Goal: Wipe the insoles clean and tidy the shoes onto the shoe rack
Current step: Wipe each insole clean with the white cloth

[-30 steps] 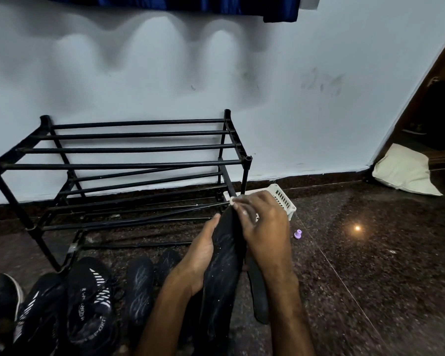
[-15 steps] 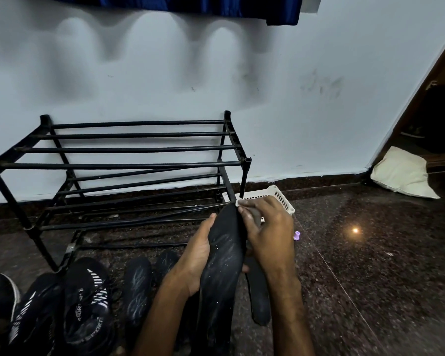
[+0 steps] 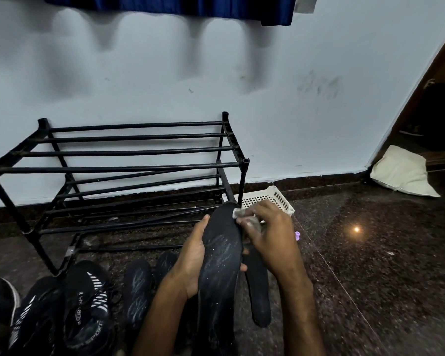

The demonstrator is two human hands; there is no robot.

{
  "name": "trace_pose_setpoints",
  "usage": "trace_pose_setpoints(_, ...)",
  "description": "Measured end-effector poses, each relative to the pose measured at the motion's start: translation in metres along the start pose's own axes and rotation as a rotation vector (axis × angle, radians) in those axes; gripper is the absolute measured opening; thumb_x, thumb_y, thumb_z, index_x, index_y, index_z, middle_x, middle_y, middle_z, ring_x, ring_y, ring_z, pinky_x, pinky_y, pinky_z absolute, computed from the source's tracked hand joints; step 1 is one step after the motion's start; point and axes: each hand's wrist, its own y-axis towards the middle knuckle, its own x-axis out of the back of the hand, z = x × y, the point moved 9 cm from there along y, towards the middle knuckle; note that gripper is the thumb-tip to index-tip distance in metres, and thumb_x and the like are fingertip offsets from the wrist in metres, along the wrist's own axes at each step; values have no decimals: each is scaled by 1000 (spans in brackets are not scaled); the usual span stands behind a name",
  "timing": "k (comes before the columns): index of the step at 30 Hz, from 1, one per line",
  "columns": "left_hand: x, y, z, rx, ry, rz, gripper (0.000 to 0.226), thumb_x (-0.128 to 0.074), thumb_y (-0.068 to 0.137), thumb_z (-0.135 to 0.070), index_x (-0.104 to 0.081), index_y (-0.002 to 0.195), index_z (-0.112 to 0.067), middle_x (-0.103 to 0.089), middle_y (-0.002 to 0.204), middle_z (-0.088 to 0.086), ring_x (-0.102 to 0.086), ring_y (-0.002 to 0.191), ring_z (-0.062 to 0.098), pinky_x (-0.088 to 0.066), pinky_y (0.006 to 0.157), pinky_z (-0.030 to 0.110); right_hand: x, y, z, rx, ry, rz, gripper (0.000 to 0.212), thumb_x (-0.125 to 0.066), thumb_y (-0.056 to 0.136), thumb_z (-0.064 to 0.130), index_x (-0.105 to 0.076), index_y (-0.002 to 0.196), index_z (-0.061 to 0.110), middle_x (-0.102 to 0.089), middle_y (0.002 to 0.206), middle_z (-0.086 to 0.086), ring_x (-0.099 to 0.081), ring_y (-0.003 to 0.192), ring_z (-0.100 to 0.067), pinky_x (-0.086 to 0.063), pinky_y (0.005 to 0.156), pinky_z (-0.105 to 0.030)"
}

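You're early in the job: your left hand (image 3: 190, 258) grips one insole (image 3: 221, 255) upright at near centre, and your right hand (image 3: 270, 235) pinches a small cloth (image 3: 238, 213) against its far tip. It looks dusty; other insoles (image 3: 136, 291) lie on the floor, and the shoes (image 3: 85, 304) at near left are not yet on the rack (image 3: 129, 152)

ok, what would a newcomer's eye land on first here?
The hands, low centre: the left hand grips a dusty black insole while the right hand pinches a cloth against its top end. Behind them a black rack stands at the wall, with shoes on the floor at lower left.
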Motion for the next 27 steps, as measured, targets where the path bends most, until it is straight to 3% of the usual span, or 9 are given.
trace_pose_setpoints(3,1,-3,0,-6,-5,-10,65,-34,99,-54,-68,113,0,-70,92,23,-70,73,31,-59,59,45,-17,-8,-8,-57,26,214,9,-79,80,18,-76,86,24,-64,90,14,-60,85,1,-51,78,-22)
trace_pose_setpoints(5,0,-2,4,2,25,-18,66,-34,99,-55,-68,112,0,-70,91,22,-70,74,32,-59,61,46,-14,-4,-10,-81,-11,173,8,-78,81,18,-76,87,23,-64,92,13,-61,84,-1,-56,78,-26)
trace_pose_setpoints(8,-1,0,5,-1,28,-27,66,-35,99,-55,-70,110,0,-69,93,23,-69,77,33,-57,64,48,5,3,-1,-35,-106,-37,11,-75,84,16,-76,95,19,-64,95,9,-60,85,-1,-49,81,-13)
trace_pose_setpoints(11,3,0,-1,-29,29,-38,67,-35,99,-56,-66,119,1,-68,100,24,-67,81,33,-57,68,48,-4,-2,-5,-75,-7,94,7,-76,83,17,-76,89,20,-65,93,12,-61,86,1,-45,74,-5)
trace_pose_setpoints(13,6,1,-1,-32,38,-47,68,-35,99,-56,-64,122,1,-67,103,24,-67,83,33,-57,68,48,-11,-4,-13,-110,-10,198,6,-78,81,18,-75,84,21,-66,90,12,-62,85,-1,-50,75,-15)
trace_pose_setpoints(16,-1,0,3,-24,75,-49,63,-36,99,-53,-65,118,0,-69,90,21,-68,73,31,-58,63,47,-1,3,-9,-54,-104,48,8,-77,82,16,-76,88,21,-63,89,12,-58,82,2,-46,78,-11)
trace_pose_setpoints(19,-11,-2,2,-45,39,-56,54,-37,100,-45,-67,110,-1,-69,81,16,-68,65,24,-59,59,34,0,4,7,12,-107,-105,11,-76,83,14,-75,93,15,-62,91,8,-58,81,-1,-42,78,-5)
trace_pose_setpoints(24,2,-1,-5,-70,-46,-43,56,-37,100,-46,-74,94,-4,-71,83,16,-70,70,23,-58,60,30,-32,-5,14,25,-39,118,12,-77,82,22,-76,94,23,-61,97,15,-57,88,5,-39,80,-2)
trace_pose_setpoints(27,2,-2,-5,-34,-36,-37,57,-36,100,-50,-70,106,-4,-71,90,19,-70,73,27,-59,63,41,-19,-2,-3,-93,-13,30,7,-77,83,22,-75,90,23,-57,106,13,-54,97,3,-34,82,3)
